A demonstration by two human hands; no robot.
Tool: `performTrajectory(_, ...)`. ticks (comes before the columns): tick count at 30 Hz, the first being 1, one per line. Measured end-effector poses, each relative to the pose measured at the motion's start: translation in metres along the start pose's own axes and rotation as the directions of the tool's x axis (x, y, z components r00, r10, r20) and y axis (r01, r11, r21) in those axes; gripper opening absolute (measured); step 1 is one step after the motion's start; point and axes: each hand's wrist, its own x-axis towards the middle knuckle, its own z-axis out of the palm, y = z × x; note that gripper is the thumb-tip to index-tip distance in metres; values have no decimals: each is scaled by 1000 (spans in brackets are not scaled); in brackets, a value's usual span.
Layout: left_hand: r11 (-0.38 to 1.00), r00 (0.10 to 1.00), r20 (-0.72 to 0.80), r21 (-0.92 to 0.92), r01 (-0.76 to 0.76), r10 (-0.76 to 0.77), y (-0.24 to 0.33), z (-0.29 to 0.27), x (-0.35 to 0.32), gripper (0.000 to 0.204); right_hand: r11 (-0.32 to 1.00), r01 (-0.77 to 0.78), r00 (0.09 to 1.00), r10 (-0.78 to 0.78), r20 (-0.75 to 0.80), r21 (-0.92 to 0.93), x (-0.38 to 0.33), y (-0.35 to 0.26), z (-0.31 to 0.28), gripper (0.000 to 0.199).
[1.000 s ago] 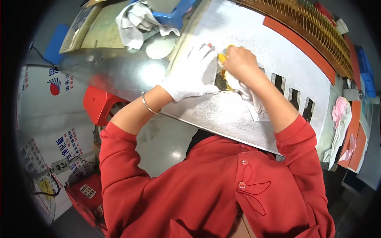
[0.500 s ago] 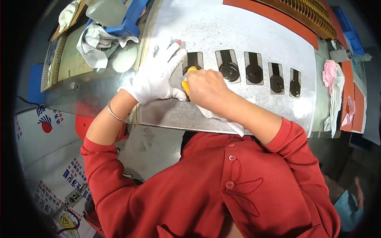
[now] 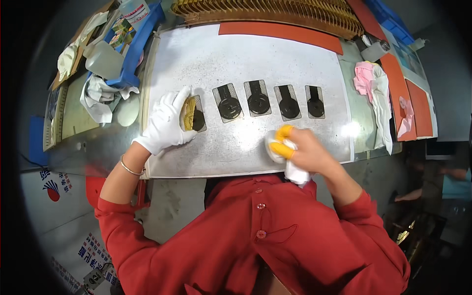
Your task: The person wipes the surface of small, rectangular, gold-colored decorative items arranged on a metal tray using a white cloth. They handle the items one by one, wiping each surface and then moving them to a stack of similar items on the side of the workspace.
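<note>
In a white glove, my left hand (image 3: 164, 120) grips a thin yellowish-brown piece (image 3: 190, 114) by its edges, thumb low and fingers high. Most of that piece is hidden behind the glove. Just right of it, partly covered, lies a black part with a round end on a meshed plate (image 3: 199, 119). A row of similar black paddle-shaped parts (image 3: 258, 100) on meshed plates runs to the right. My right hand (image 3: 309, 151), with yellow finger cots on two fingers, is closed on a bunched white cloth (image 3: 296, 175) over the sheet's front area.
A speckled white sheet (image 3: 196, 54) covers the table. At the far side are an orange strip (image 3: 280, 35) and a brown slotted rack (image 3: 270, 17). On the left stand a blue tray (image 3: 129, 69) and a translucent bottle (image 3: 104, 60); pink and white cloths (image 3: 365, 78) lie right.
My hands have come apart: the right has moved right with the white cloth. The yellowish-brown piece now shows in my left hand. The view has shifted, so the table appears lower and further left.
</note>
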Motion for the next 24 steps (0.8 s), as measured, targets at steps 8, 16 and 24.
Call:
performTrajectory(8, 964, 965, 144, -117, 239, -221, 24, -18, 2, 83, 951, -92, 892, 211, -400, 296, -54, 72, -72, 14)
performTrajectory(16, 993, 998, -12, 102, 65, -65, 22, -66, 59, 78, 828, 122, 622, 367, -692, 548, -61, 162, -96, 9)
performTrajectory(24, 948, 967, -2, 197, 249, -254, -16, -147, 315, 93, 740, 315, 589, 338, -734, 594, -62, 186, -93, 8)
